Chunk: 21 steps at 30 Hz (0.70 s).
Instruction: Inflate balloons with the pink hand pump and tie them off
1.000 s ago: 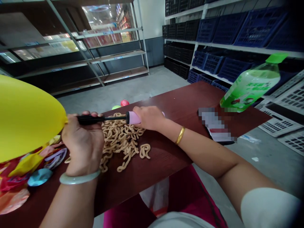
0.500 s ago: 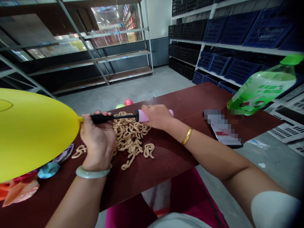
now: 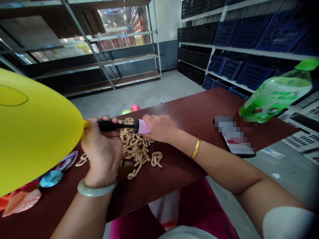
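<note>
A large yellow balloon (image 3: 42, 132) fills the left side of the view, its neck over the nozzle end of a balloon pump. My left hand (image 3: 102, 146) is closed around that neck and the black front of the pump. The pump's pink barrel (image 3: 144, 126) is gripped by my right hand (image 3: 160, 127). A short stretch of black rod shows between the two hands. Beneath them, a heap of beige, curly, rope-like pieces (image 3: 136, 146) lies on the dark red table (image 3: 184, 162).
Deflated balloons, a blue one (image 3: 51, 178) and an orange one (image 3: 23, 200) among them, lie at the table's left. On the right are a phone (image 3: 235, 141) and a green-capped bottle (image 3: 276, 94). Blue crates (image 3: 251, 31) fill shelves behind; bare metal racks (image 3: 132, 61) stand further left.
My right hand has moved left with the pink barrel, so less of the rod shows. The yellow balloon looks larger, and its drawn oval has shifted right.
</note>
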Each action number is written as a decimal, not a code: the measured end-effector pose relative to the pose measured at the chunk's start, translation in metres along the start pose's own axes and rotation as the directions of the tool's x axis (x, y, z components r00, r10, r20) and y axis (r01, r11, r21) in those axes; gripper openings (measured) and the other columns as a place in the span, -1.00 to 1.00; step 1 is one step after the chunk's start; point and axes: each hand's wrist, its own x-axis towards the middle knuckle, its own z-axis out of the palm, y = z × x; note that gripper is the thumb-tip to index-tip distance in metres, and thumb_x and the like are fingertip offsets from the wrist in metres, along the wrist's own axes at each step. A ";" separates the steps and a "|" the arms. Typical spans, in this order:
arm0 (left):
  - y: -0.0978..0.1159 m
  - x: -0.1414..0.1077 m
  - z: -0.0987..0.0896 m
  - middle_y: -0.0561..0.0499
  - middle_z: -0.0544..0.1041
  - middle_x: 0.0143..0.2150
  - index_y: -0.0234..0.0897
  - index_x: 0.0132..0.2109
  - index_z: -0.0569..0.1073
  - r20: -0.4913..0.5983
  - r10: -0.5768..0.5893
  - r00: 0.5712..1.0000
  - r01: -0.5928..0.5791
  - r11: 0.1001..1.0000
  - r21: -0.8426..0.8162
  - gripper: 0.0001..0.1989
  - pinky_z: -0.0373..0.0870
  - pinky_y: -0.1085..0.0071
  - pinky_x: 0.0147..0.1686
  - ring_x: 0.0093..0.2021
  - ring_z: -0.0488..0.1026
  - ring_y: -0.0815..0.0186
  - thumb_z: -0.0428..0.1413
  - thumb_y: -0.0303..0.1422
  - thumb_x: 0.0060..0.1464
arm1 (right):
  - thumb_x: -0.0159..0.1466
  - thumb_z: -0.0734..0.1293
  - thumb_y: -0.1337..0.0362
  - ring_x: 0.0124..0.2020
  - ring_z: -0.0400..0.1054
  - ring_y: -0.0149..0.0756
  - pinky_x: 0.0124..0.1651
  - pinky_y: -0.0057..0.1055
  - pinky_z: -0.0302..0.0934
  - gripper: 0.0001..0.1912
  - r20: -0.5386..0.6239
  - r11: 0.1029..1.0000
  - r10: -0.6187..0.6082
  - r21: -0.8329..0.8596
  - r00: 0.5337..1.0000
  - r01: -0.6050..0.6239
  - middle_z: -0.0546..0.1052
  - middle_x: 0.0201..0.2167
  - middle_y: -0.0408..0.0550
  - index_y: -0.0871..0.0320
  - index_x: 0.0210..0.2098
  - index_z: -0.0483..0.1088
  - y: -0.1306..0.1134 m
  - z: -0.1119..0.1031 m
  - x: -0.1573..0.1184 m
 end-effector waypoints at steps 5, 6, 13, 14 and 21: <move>0.025 0.038 -0.031 0.10 0.36 -0.43 -0.23 -0.31 0.24 -0.114 0.019 0.993 -0.025 0.998 -0.050 -0.91 0.37 0.37 -0.28 -0.40 0.35 0.38 0.00 -0.41 0.20 | 0.22 0.24 -0.18 -0.19 0.43 -0.11 -0.29 -0.33 0.16 -0.43 0.053 0.997 0.003 -0.077 0.999 0.001 0.53 -0.15 0.04 0.14 -0.02 0.24 0.021 0.002 0.006; 0.027 0.043 -0.036 0.10 0.36 -0.44 -0.24 -0.30 0.23 -0.120 0.030 0.992 -0.038 0.997 -0.069 -0.90 0.36 0.37 -0.29 -0.42 0.34 0.39 -0.02 -0.39 0.21 | 0.22 0.23 -0.18 -0.19 0.43 -0.12 -0.28 -0.34 0.15 -0.43 0.063 0.997 0.003 -0.081 0.998 0.002 0.53 -0.14 0.05 0.14 -0.01 0.24 0.024 0.002 0.006; 0.009 0.042 -0.035 0.10 0.33 -0.44 -0.26 -0.33 0.23 -0.143 0.026 0.989 -0.041 0.994 -0.104 -0.87 0.35 0.37 -0.28 -0.42 0.36 0.39 0.00 -0.39 0.20 | 0.22 0.26 -0.08 -0.25 0.44 -0.10 -0.32 -0.34 0.11 -0.54 0.057 0.992 0.034 -0.121 0.998 -0.027 0.54 -0.20 0.04 0.14 -0.09 0.28 0.030 0.003 0.005; 0.003 0.038 -0.033 0.10 0.34 -0.44 -0.25 -0.33 0.24 -0.140 0.023 0.990 -0.036 0.995 -0.094 -0.87 0.35 0.37 -0.26 -0.41 0.36 0.39 0.03 -0.37 0.19 | 0.21 0.27 -0.07 -0.25 0.44 -0.10 -0.32 -0.34 0.11 -0.55 0.053 0.992 0.036 -0.123 0.998 -0.030 0.54 -0.21 0.04 0.14 -0.09 0.28 0.029 0.004 0.004; -0.033 -0.007 -0.003 0.04 0.39 -0.34 -0.25 -0.29 0.32 -0.018 -0.103 0.994 0.101 0.989 -0.112 -0.86 0.39 0.30 -0.15 -0.34 0.41 0.36 0.09 -0.29 0.17 | 0.21 0.27 -0.03 -0.30 0.44 -0.12 -0.36 -0.35 0.08 -0.60 0.061 0.995 0.043 -0.095 0.997 -0.037 0.54 -0.26 0.02 0.12 -0.13 0.26 0.005 0.003 -0.001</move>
